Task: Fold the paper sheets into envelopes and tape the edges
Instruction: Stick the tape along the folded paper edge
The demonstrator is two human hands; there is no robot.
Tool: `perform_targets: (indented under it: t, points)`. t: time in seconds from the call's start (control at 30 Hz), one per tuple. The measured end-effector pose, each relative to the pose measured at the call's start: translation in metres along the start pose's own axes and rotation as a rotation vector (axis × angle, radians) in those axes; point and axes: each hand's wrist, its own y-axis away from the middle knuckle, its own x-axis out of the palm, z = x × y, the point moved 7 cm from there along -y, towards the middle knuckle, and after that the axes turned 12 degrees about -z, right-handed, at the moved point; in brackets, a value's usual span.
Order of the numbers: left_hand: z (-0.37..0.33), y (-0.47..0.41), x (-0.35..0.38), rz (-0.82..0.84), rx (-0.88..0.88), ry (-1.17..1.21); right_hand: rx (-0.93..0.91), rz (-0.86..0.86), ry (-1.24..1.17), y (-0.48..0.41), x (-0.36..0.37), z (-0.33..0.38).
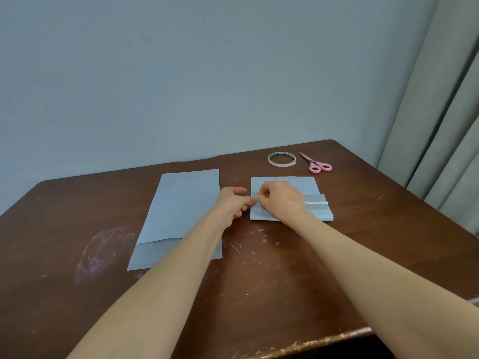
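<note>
The table (285, 294) is dark wood, chipped along its near edge and scratched in the middle. Two bare forearms reach over that edge.

Left of centre lies a sheet (181, 203) of pale blue paper, flat, with its near end folded up.

Just right of it is a folded envelope (285, 181) with a white strip (317, 202) running across its flap. The right hand (285, 199) rests on the envelope, fingers curled, with thumb and forefinger pinching the strip's left end. The left hand (232, 203) is loosely curled, its fingertips at the envelope's left edge. I cannot tell whether it grips anything.

Toward the far right corner, a roll (281, 159) of tape lies flat, with pink-handled scissors (317, 165) just beside it, closed. A curtain (427, 112) hangs past the right edge.
</note>
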Motion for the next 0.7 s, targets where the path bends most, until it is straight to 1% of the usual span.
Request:
perform_targets:
  t: [0.13, 0.4, 0.6, 0.7]
  points:
    - [0.001, -0.001, -0.001, -0.002, -0.024, 0.009, 0.054, -0.015, -0.032, 0.0, -0.001, -0.001]
    - [0.004, -0.004, 0.0, 0.008, -0.045, 0.011, 0.285, -0.017, -0.26, 0.002, -0.001, -0.022]
    - [0.003, -0.005, 0.001, 0.009, -0.044, 0.018, 0.317, -0.04, -0.315, 0.002, -0.003, -0.026]
    - [0.002, -0.003, 0.002, 0.018, -0.033, 0.019, 0.296, -0.033, -0.288, 0.002, -0.003, -0.024]
